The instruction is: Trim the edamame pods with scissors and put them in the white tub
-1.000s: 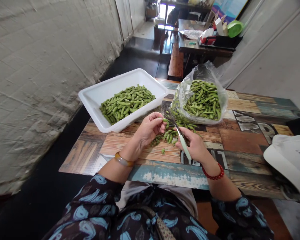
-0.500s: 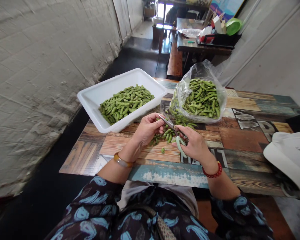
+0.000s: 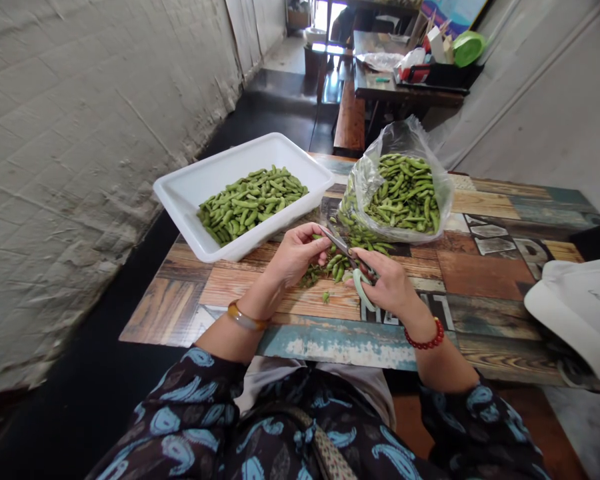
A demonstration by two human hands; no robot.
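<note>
Person at a patchwork wood-print table [image 3: 245,291], both forearms angled forward and inward, hands meeting over the near half of it. Left hand [image 3: 299,255]: wrist above the tabletop, thumb laid against bent fingers in a narrow pinch; whether a pod sits in it, cannot tell, fingers and blades hide the spot. Amber bangle [image 3: 247,318] on that wrist. Right hand [image 3: 387,281]: curled around pale-green-handled scissors [image 3: 362,291], fingers wrapped on the handles, blades slanting up and leftward to the left fingertips. Red bead bracelet [image 3: 426,337] there. Edamame pods in three lots: a heap [image 3: 254,203] in the white tub [image 3: 180,190], ahead and left; more [image 3: 405,193] in a clear plastic bag [image 3: 363,180], ahead and right; loose pods [image 3: 338,268] on the table, just beyond the hands and between them.
</note>
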